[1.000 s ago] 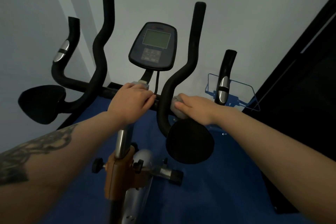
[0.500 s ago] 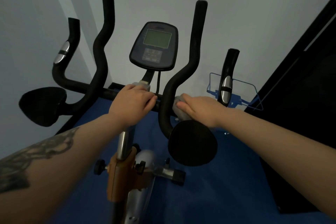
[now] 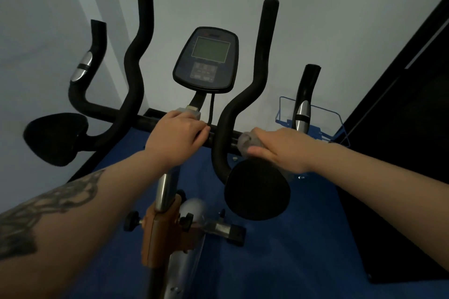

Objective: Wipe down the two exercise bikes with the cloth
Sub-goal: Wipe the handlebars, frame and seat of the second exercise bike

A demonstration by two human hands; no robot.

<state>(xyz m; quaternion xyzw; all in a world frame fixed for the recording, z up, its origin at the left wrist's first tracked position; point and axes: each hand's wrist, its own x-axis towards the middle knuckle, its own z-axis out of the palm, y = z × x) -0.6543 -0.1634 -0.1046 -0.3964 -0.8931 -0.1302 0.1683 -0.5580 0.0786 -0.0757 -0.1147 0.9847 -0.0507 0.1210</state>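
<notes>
The right hand (image 3: pixel 281 147) wraps the soft, limp grey cloth (image 3: pixel 245 142) round the bike's crossbar (image 3: pixel 150 120) beside the padded elbow rest (image 3: pixel 257 192), the left hand (image 3: pixel 177 139) curled over the bar's middle, so bunching it looks best.

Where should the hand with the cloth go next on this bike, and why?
Probably a short slide of the right hand along the crossbar, outward toward the silver-banded right grip. The grey cloth is wrapped on the bar just right of the curved handlebar, while the left hand steadies the bar near the console stem. That outer stretch looks not yet reached.
</notes>
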